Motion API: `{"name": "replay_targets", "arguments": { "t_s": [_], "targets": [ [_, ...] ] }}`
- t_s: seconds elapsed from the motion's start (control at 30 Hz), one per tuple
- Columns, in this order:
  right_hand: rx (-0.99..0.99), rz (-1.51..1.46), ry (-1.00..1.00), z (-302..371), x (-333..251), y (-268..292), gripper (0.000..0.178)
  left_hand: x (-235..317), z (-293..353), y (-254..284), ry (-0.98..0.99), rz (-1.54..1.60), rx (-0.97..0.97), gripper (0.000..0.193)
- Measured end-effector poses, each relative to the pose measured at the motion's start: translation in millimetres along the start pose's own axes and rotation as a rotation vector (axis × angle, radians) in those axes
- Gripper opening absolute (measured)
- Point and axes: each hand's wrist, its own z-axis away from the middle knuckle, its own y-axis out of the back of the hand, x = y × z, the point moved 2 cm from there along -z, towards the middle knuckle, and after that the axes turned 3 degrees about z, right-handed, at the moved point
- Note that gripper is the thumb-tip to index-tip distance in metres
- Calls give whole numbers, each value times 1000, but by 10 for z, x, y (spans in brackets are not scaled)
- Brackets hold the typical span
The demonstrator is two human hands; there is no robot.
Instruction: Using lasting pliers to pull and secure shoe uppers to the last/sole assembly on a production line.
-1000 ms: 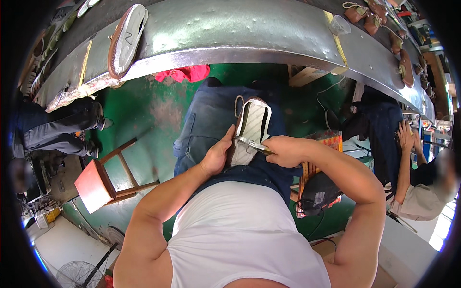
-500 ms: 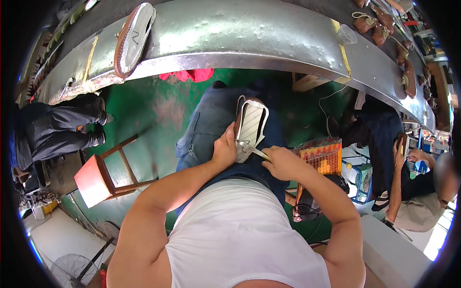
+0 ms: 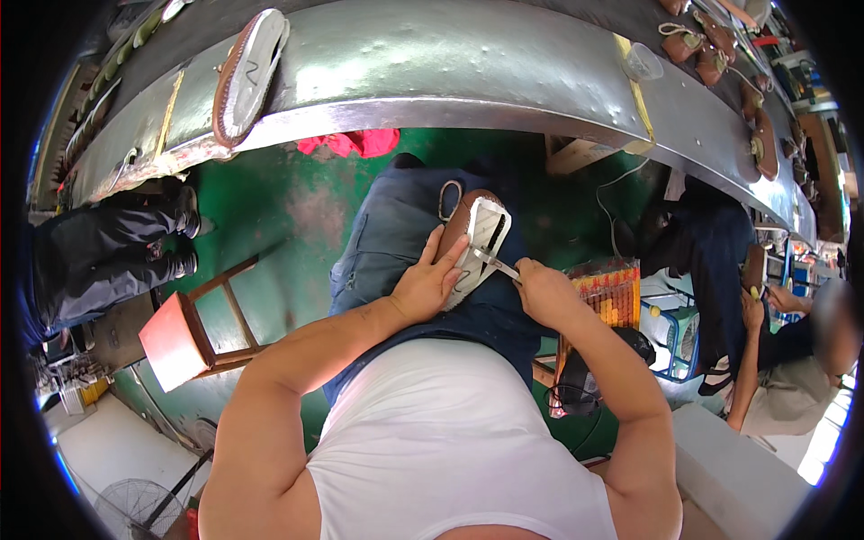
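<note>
A brown shoe upper (image 3: 459,229) with a white edge and pale sole side up lies tilted over my lap, a loop of lace standing out at its far left. My left hand (image 3: 427,283) grips its left side, fingers bent over the edge onto the pale underside. In my right hand (image 3: 547,295) is a slim metal hand tool (image 3: 498,265), like pincers in shape. The tool's head touches the shoe's right edge near a dark gap; its exact jaw shape is too small to make out.
Ahead runs a metal-topped bench (image 3: 432,67) with another brown shoe (image 3: 247,81), a clear cup (image 3: 643,61) and several brown shoes at right. A red-topped stool (image 3: 180,344) stands left. A co-worker (image 3: 783,360) sits right; another person's legs (image 3: 117,243) are at left.
The shoe has turned, its toe swinging right, and shows more brown side. My left fingers have spread over its underside. The tool has moved up and right, to the shoe's right edge.
</note>
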Motion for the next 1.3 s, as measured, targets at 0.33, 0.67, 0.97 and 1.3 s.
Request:
{"name": "replay_targets", "arguments": {
  "t_s": [0.33,0.67,0.97,1.3],
  "targets": [
    [120,-295,39,-320,-115,185,35,82,-184,145,-15,-33,-215,56],
    [40,-538,28,-142,-256,238,41,-67,7,129,247,323,-119,86],
    [57,-713,-117,38,68,99,44,521,-68,845,1,-88,-305,93],
    [62,-1093,-202,168,212,30,27,614,-939,1058,130,590,155,72]
  ]
}}
